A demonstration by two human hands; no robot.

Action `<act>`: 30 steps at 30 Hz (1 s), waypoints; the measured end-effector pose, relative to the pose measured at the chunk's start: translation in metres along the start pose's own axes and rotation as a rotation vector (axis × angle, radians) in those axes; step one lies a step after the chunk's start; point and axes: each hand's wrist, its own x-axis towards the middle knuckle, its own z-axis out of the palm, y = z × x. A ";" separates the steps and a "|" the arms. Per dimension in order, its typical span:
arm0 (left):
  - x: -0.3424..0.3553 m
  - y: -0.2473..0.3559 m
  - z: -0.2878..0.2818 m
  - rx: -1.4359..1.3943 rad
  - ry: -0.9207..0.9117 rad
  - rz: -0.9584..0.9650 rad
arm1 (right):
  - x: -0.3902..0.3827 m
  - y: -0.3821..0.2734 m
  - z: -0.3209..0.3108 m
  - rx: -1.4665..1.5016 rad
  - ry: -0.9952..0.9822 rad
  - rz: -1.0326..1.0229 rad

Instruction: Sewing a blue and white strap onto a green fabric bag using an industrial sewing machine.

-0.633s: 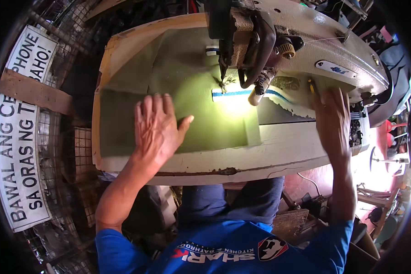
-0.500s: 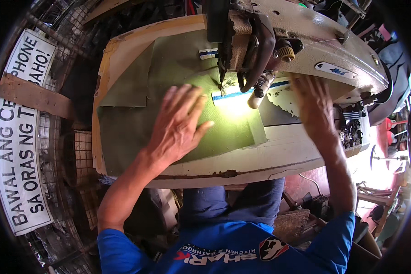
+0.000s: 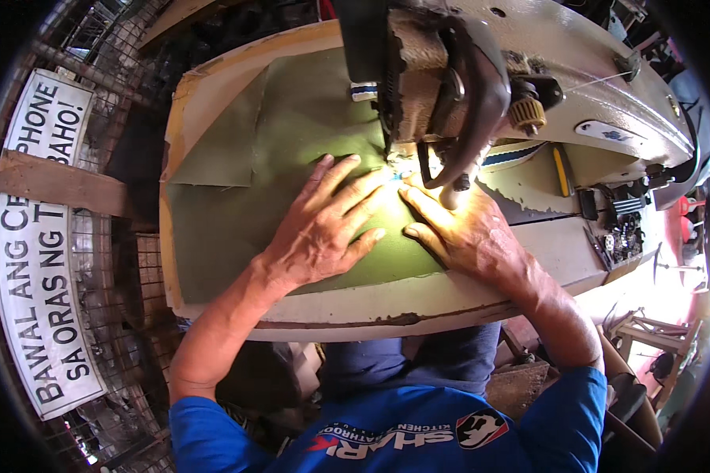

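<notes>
A piece of green fabric (image 3: 213, 225) lies across the table under the head of a sewing machine (image 3: 429, 87). My left hand (image 3: 319, 225) presses flat on it, fingers spread and reaching toward the needle area. Opposite it, my right hand (image 3: 473, 232) rests on the fabric with fingers stretched out, its fingertips close to the left ones beside the needle. A blue-and-white striped strip (image 3: 514, 155) runs from under the machine arm toward the lit sewing spot, where my fingers and the machine partly hide it. Another short striped piece (image 3: 364, 91) shows left of the machine head.
The pale tabletop (image 3: 355, 311) has a worn front edge. Under the machine arm lies a yellow-handled tool (image 3: 562, 171). Small metal parts (image 3: 622, 235) fill a spot at the right. At the left stand a wire grid (image 3: 126, 71) and a white sign (image 3: 35, 315).
My right hand has come down from beside the machine arm onto the fabric by the needle. The left has shifted slightly right and down, closer to the needle. The yellow-handled tool now shows.
</notes>
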 end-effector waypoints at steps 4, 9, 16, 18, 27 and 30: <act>-0.001 0.002 0.001 -0.029 0.022 -0.019 | 0.001 -0.001 0.002 0.030 -0.010 0.018; 0.000 -0.001 0.000 -0.032 0.014 0.006 | 0.005 0.000 -0.003 0.041 0.005 0.003; 0.002 -0.005 -0.003 -0.012 0.019 0.021 | 0.004 0.003 -0.001 0.003 0.030 -0.011; 0.002 -0.002 -0.003 -0.005 0.021 0.009 | 0.002 0.001 -0.004 0.059 0.008 -0.017; 0.000 -0.005 -0.003 -0.059 0.020 0.041 | -0.123 0.034 -0.077 -0.374 0.578 0.647; 0.000 -0.006 0.000 -0.047 0.040 0.054 | -0.156 0.067 -0.068 -0.597 0.532 0.592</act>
